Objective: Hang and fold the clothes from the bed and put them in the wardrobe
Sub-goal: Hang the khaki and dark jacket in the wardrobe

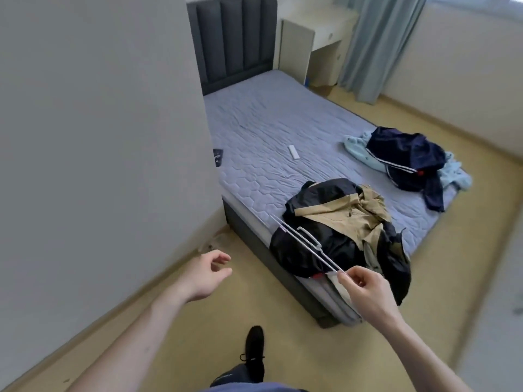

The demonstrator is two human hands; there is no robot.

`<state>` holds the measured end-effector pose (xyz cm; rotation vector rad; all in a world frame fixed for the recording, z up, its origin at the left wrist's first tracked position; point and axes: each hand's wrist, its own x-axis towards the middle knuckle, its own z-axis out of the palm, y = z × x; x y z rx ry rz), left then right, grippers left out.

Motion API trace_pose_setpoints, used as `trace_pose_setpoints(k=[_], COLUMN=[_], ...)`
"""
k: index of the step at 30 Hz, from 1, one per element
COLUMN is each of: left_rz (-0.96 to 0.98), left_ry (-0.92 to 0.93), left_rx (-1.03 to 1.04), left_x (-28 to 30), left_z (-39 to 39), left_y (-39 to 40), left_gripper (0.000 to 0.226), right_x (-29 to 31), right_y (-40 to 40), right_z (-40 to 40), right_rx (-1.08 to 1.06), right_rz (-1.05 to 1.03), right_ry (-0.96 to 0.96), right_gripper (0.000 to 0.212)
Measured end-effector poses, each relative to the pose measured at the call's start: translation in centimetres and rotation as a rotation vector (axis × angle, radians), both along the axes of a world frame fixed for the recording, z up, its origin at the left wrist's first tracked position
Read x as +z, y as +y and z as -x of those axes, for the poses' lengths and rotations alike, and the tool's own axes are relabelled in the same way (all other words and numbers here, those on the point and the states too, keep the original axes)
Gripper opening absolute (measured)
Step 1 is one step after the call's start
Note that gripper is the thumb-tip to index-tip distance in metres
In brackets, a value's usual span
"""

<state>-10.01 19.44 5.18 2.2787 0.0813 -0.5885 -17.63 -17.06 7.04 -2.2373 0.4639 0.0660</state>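
The bed carries a grey-blue quilted mattress against a dark padded headboard. At its near corner, just beyond the right grip, a black and tan jacket lies crumpled, one edge spilling over the mattress side. Well past that grip, toward the far right edge, a navy garment lies on a pale blue one. A small white remote-like object lies mid-mattress, and a small dark item lies at the wall side, far beyond the left grip.

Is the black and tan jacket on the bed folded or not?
Not folded. The jacket lies crumpled at the mattress corner, partly overhanging.
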Motion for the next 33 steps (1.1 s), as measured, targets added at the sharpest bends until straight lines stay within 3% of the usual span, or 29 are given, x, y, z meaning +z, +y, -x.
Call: trace_pose_setpoints(k=[6,13,23,33], left_rz=[-0.106,-0.146,-0.160,-0.388], left_ry=[0.120,0.133,0.271,0.292], left_rx=[-0.369,-0.548,-0.390,-0.234], left_x=[-2.4,-4.5,-9.9,-20.4], left_z=[-8.5,-14.0,-18.5,-30.7], left_y=[-11.1,-23.9,-37.0,-38.5], left_gripper=[0.032,0.038,0.035,0.038], right_x=[-0.3,-1.5,-5.9,-14.4], right_y=[-7.2,-16.2,-28.6,-31.9], right_z=[-2.3,-3.7,-9.4,-19.8], right_rx=[-0.274,-0.491,-0.396,-0.307], right_rz=[-0.092,-0.116,-0.133,-0.143], right_ry=[0.033,0.053,0.182,0.287], right_gripper=[0.029,0.016,0.042,0.049])
